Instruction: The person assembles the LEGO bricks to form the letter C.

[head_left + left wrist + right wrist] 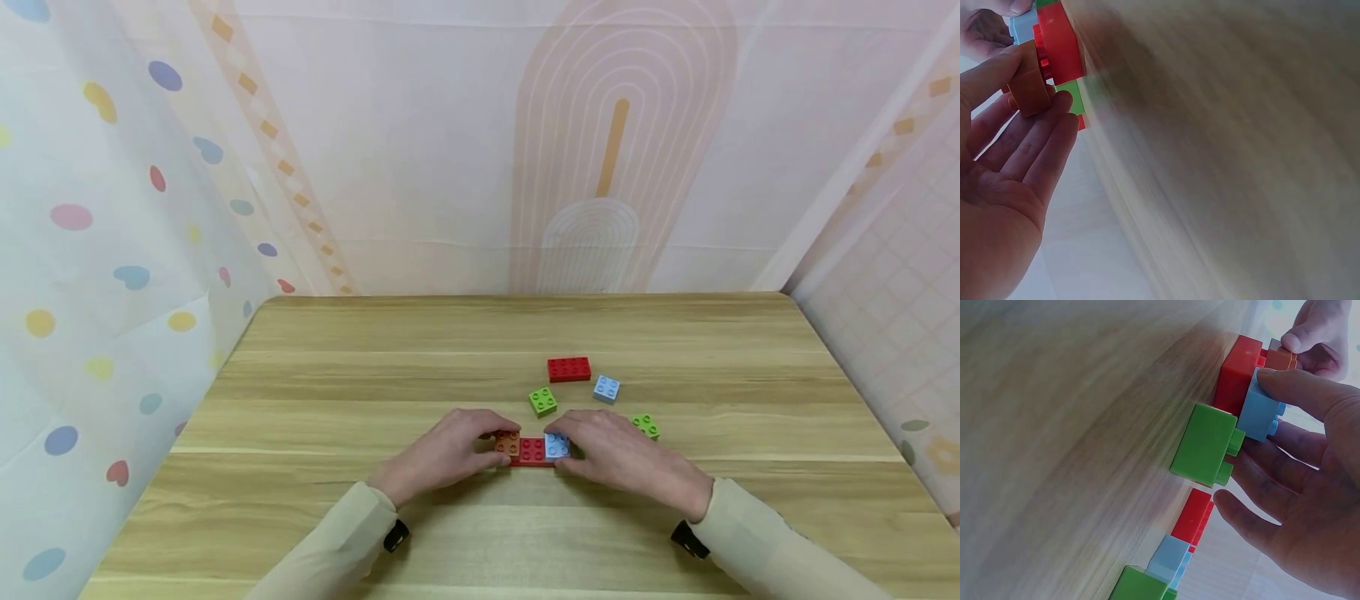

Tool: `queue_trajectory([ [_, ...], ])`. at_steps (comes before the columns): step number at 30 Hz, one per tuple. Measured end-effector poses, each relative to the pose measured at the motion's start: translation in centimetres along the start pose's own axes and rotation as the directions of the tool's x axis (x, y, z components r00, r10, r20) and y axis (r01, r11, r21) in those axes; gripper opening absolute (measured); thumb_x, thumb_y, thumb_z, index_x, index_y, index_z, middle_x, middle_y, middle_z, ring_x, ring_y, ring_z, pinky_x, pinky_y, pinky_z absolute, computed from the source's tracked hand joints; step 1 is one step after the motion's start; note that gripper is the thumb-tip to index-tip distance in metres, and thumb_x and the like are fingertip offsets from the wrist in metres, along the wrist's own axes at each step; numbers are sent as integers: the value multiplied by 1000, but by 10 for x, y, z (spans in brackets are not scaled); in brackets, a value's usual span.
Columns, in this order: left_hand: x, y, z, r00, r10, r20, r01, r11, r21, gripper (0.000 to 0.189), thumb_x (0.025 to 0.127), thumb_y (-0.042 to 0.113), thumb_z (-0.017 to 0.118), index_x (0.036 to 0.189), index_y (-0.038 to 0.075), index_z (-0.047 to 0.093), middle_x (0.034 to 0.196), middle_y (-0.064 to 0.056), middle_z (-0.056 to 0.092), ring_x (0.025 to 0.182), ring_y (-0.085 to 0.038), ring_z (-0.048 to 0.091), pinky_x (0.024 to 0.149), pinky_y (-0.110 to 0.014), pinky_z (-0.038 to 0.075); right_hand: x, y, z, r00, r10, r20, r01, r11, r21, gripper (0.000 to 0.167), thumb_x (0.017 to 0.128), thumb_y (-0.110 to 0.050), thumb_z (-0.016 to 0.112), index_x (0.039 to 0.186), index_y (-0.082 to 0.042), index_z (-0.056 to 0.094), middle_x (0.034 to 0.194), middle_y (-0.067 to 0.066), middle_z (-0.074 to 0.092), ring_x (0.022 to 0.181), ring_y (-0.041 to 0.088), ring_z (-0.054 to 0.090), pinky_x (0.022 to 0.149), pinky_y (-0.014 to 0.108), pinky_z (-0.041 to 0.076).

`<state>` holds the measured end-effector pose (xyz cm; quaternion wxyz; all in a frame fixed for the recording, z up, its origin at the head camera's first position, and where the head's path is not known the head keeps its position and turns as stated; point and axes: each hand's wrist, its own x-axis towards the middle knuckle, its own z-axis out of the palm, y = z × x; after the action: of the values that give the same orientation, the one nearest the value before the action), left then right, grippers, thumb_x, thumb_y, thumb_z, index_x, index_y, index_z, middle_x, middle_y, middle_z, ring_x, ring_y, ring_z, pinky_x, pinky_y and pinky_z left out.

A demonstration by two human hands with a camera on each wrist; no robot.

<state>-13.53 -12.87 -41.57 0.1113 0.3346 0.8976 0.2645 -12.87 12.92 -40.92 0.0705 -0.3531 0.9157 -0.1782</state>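
A long red brick (532,451) lies on the table in front of me, its middle studs bare. My left hand (457,454) pinches a brown-orange brick (507,443) at its left end, between thumb and fingers. In the left wrist view, this orange brick (1029,81) looks a little tilted against the red brick (1060,44), with red studs showing beside it. At the right end, my right hand (626,458) pinches a light blue brick (557,446) on top of the red one. The right wrist view shows the blue brick (1259,406) against the red brick's studded side.
Behind the hands lie a green brick (543,402), another red brick (568,369) and a second light blue brick (607,389). Another green brick (646,427) is partly hidden behind my right hand. A patterned cloth (420,167) hangs beyond the wooden table's far edge.
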Motion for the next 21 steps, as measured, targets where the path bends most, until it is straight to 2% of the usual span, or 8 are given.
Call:
queue_trajectory([
  [10, 3, 2, 2, 1000, 18, -4, -18, 999, 41, 36, 93, 23, 72, 125, 9, 66, 119, -1, 68, 105, -9, 61, 93, -31, 51, 0, 0, 1, 1000, 5, 3, -5, 1000, -4, 36, 91, -29, 74, 120, -9, 68, 111, 0, 68, 98, 11, 63, 84, 36, 54],
  [21, 5, 2, 2, 999, 35, 1, -35, 995, 89, 34, 92, 25, 73, 122, 10, 69, 118, 0, 69, 106, -10, 62, 94, -32, 52, 1, 1, 0, 1000, -15, 4, 15, 1000, 5, 34, 91, -27, 74, 119, -8, 68, 110, -1, 68, 94, 8, 62, 79, 31, 55],
])
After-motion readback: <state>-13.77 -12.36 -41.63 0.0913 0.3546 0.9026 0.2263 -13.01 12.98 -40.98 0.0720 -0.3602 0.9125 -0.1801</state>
